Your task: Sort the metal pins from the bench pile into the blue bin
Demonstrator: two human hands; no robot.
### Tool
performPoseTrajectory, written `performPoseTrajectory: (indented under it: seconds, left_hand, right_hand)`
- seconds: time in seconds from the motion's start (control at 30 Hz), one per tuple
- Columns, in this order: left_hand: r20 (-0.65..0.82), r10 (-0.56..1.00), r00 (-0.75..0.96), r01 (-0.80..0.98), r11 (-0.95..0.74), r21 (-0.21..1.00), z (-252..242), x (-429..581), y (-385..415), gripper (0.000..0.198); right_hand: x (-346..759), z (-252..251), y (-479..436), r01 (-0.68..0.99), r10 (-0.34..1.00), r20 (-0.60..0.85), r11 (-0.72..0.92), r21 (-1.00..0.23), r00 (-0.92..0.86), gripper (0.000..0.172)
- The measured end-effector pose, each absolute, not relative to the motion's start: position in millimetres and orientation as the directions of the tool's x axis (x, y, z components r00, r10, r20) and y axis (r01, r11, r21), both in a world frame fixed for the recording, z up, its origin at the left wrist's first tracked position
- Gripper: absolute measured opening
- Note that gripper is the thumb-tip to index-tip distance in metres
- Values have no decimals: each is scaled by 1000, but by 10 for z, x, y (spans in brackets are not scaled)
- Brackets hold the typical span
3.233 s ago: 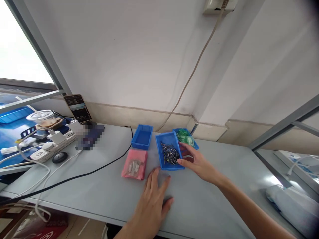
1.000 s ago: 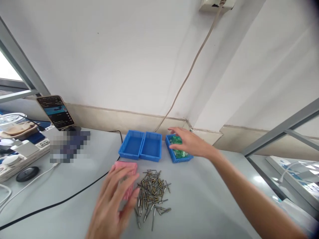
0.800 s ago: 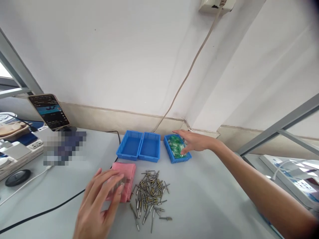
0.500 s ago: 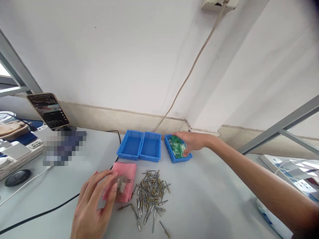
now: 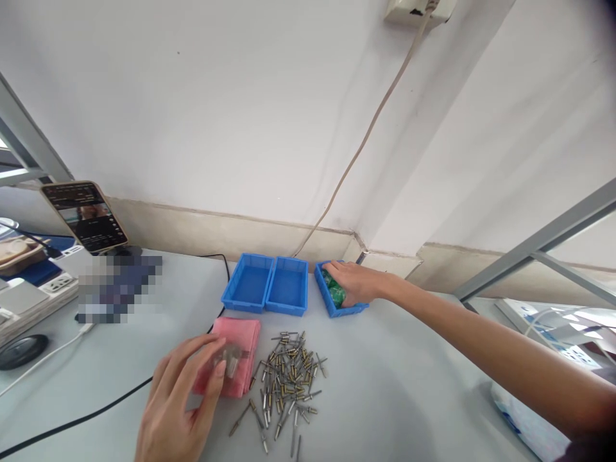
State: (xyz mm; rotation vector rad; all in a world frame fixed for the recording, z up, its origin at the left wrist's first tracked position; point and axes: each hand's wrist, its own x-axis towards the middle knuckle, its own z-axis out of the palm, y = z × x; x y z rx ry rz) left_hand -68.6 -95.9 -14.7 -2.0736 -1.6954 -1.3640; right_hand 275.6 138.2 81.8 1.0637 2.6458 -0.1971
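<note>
My left hand (image 5: 180,391) hovers at the left side of a stack of pink bags (image 5: 243,337). Its thumb and index finger pinch a small clear plastic packet (image 5: 231,366) over the stack; its contents are blurred. My right hand (image 5: 353,282) reaches down into a blue tray (image 5: 349,312) at the right, its fingers curled over green packets (image 5: 337,295). The palm covers much of that tray, and the fingertips are partly hidden. Between the hands, nearer to me, lies a loose pile of metal pop rivets (image 5: 291,375).
Two more blue trays (image 5: 248,282) stand side by side near the wall. At the left are a propped phone (image 5: 86,218), a power strip (image 5: 60,282), a black mouse (image 5: 23,351) and a black cable (image 5: 96,409). A plastic-wrapped item (image 5: 529,410) lies at the right.
My right hand has moved deeper into the tray and closed over the green packets. The left hand keeps its pinch on the clear packet. The whole view has shifted slightly.
</note>
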Motion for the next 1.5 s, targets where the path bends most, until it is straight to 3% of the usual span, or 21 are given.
performPoseTrajectory:
  seconds: [0.23, 0.47, 0.67, 0.87, 1.1, 1.27, 1.5]
  left_hand:
    - [706, 706, -53, 828, -365, 426, -126, -687, -966, 26]
    - [711, 701, -57, 824, -369, 429, -103, -675, -995, 25]
    - [716, 696, -46, 817, -387, 428, -95, -666, -1004, 27]
    - [719, 694, -48, 818, -386, 427, -115, -670, -1047, 26]
    - [714, 698, -41, 818, -387, 425, -132, -635, -1043, 24]
    - [734, 678, -36, 811, -409, 418, -136, -634, -1048, 23]
    - [846, 530, -55, 724, -562, 399, 70, -477, -1145, 30]
  right_hand:
    - [2808, 769, 1347, 673, 639, -270, 738, -50, -720, 51]
    - [2899, 674, 1269, 659, 640, -189, 751, -51, -745, 60]
    - [2934, 604, 1270, 658, 652, -145, 753, 14, -744, 37]
    - [2927, 652, 1222, 659, 664, -102, 748, 78, -741, 37]
    - [2981, 994, 1186, 726, 728, -10, 685, 65, -686, 32]
    - [3042, 1257, 851, 758, 762, 81, 648, -77, -643, 32]
    - [3107, 759, -80, 734, 733, 74, 679, -10, -676, 39]
